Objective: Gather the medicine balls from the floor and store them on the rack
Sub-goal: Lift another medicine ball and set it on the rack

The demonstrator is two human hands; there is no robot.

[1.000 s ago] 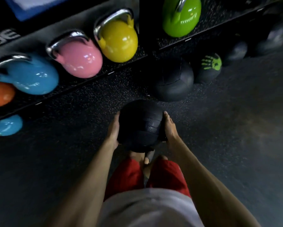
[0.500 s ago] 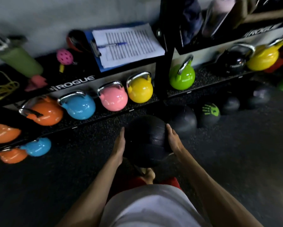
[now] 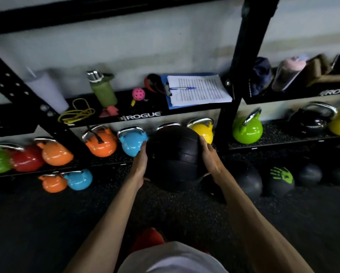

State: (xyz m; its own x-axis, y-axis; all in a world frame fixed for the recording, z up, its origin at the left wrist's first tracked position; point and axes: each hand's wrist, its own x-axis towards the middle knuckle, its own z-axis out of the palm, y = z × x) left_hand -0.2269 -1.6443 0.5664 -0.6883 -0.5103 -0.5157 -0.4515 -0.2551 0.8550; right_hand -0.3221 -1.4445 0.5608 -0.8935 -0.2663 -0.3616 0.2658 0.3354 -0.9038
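Squeezing the round black rubber medicine ball (image 3: 174,154) between left hand (image 3: 140,164) and right hand (image 3: 210,156), palms flat. Up off the floor (image 3: 47,223), black metal rack (image 3: 232,107) straight ahead of both.

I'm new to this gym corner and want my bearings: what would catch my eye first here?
A black ball sits dead centre, pressed between the left hand and right hand in front of the rack. Behind it, bright kettlebells line the rack in a row. On the floor to the right lies a handprint ball, marked in green.
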